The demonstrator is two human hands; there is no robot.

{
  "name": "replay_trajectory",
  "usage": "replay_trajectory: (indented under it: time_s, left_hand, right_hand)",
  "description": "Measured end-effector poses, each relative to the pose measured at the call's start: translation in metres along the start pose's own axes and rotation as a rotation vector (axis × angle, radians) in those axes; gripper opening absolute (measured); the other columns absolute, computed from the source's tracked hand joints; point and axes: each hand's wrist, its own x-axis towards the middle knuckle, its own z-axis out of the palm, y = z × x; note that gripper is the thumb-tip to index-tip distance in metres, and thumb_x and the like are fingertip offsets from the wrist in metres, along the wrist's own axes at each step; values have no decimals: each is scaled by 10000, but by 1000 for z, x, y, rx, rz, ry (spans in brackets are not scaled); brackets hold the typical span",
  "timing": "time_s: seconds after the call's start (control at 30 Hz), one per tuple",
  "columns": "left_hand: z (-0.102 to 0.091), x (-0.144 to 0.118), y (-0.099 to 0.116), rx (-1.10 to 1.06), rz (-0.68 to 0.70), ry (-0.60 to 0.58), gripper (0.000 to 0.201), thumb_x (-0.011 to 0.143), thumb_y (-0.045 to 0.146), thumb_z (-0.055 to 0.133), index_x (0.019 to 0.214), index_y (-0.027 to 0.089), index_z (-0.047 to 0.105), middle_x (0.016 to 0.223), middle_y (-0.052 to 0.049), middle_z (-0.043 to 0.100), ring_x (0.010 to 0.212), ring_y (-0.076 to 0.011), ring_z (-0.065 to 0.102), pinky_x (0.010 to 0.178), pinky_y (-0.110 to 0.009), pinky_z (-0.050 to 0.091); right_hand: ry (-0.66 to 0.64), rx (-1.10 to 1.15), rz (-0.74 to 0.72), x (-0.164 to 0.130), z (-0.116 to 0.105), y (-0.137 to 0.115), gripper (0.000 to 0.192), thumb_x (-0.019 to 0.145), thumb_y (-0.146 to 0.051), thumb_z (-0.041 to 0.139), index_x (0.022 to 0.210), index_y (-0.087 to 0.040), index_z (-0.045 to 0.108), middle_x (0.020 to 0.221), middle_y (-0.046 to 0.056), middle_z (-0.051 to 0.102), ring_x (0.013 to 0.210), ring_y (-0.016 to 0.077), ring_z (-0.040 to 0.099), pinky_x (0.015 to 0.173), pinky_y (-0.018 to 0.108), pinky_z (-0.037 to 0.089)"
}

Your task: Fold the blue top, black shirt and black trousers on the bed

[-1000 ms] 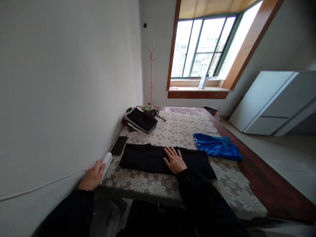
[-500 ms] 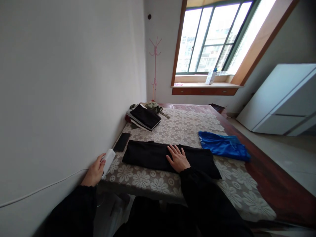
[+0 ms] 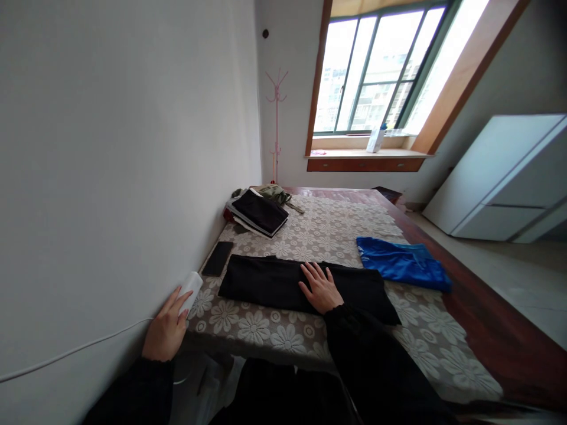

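On the table's near left corner, by the wall, lies a white oblong block [image 3: 192,288]; its kind is not clear. My left hand [image 3: 166,327] rests on its near end, fingers stretched out and apart. A white cord [image 3: 75,349] runs from behind this hand along the wall. My right hand [image 3: 322,289] lies flat, fingers spread, on a folded black garment [image 3: 266,282] that stretches across the near part of the table. Just beyond the garment's left end is a dark phone-like slab [image 3: 217,258]. A folded blue garment [image 3: 403,261] sits to the right.
A lace tablecloth [image 3: 328,221] covers much of the dark red wooden table [image 3: 491,330]. Folded dark clothes [image 3: 259,211] and an olive cloth item [image 3: 274,192] are piled at the back left. The wall [image 3: 177,147] closes off the left side.
My left hand has loosened its grip on the white block, turning palm down with fingers straightened over it. The block sits slightly lower in view. My right hand stays on the black garment.
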Motion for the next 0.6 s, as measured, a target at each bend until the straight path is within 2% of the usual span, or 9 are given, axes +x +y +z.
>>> replay_trajectory:
  time_s: [0.13,0.27,0.4,0.47,0.6]
  left_hand:
    - [4,1,0,65,29,84,459,961,246,353,1340,171,602,1560,-141,456,1364,-282,528,1140,-411,452]
    - [1,2,5,160,107,98,464,953,173,336,1327,137,608,1528,-163,485,1362,-282,516,1152,-427,437]
    - [-5,0,16,298,172,107,457,902,98,398,1288,115,640,1529,-172,485,1332,-305,509,1156,-445,412]
    - [-7,-2,22,381,163,116,451,880,80,430,1266,120,660,1546,-157,474,1317,-327,500,1137,-468,414]
    - [-11,-6,28,499,99,88,475,888,83,422,1279,202,664,1566,-61,476,1317,-323,482,1035,-493,456]
  right_hand:
    - [8,-5,-2,0,0,0,631,1019,-499,316,1589,-228,300,1635,32,324,1523,268,187,1235,550,62]
    - [15,-7,-2,-1,0,0,627,1019,-500,313,1586,-231,309,1631,26,331,1522,267,193,1236,552,69]
    - [14,1,-4,0,1,1,631,1018,-506,314,1588,-237,303,1631,28,333,1521,267,196,1234,560,76]
    - [11,6,-5,0,1,1,632,1017,-509,317,1588,-238,304,1632,28,331,1520,268,198,1234,561,76]
    - [8,11,-6,0,0,1,635,1019,-512,314,1590,-236,298,1636,34,322,1521,273,193,1234,557,69]
